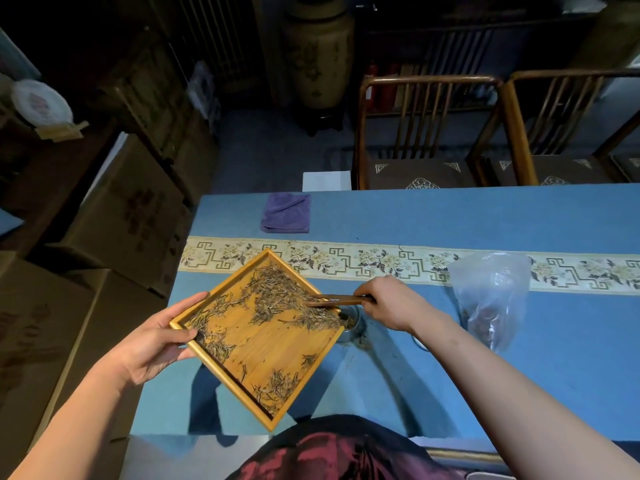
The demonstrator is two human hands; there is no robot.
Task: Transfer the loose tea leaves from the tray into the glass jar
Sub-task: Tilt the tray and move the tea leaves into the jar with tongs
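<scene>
From the head view, the left hand [156,344] grips the tray [277,368] by its left corner, tilted, right corner over the jar [351,323] beneath the right hand [388,303]. That hand pinches a wooden scoop [332,300], long axis running left into the tea leaves [277,296]. Best sweep gently toward the corner, keeping it centred over the jar's mouth.

Both bare forearms reach forward from the lower corners. The left hand [157,344] is turned palm inward, thumb on top and fingers curled beneath in a grip. The right hand [391,303] is closed, knuckles up, fingertips pinched together toward the left.
</scene>
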